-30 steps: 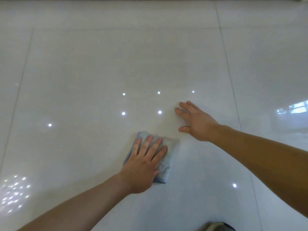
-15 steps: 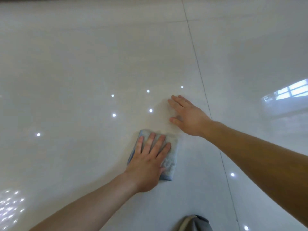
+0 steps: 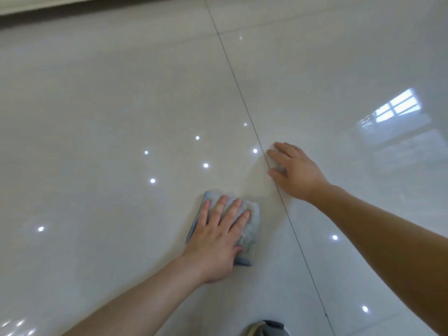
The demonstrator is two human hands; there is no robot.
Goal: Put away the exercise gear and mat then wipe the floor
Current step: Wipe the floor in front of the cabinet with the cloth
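Observation:
A folded pale blue-grey cloth lies flat on the glossy white tiled floor. My left hand presses down on it with straight, spread fingers and covers most of it. My right hand rests flat on the floor to the upper right of the cloth, fingers straight, lying across a dark grout line. No exercise gear or mat is in view.
A dark strip along a wall base runs across the top left. A grey object pokes in at the bottom edge, too cropped to tell what it is. Ceiling lights and a window reflect in the tiles.
Both hands have shifted to the right over the floor, the left one sliding the cloth along. The right hand now lies on the grout line. The view has turned left.

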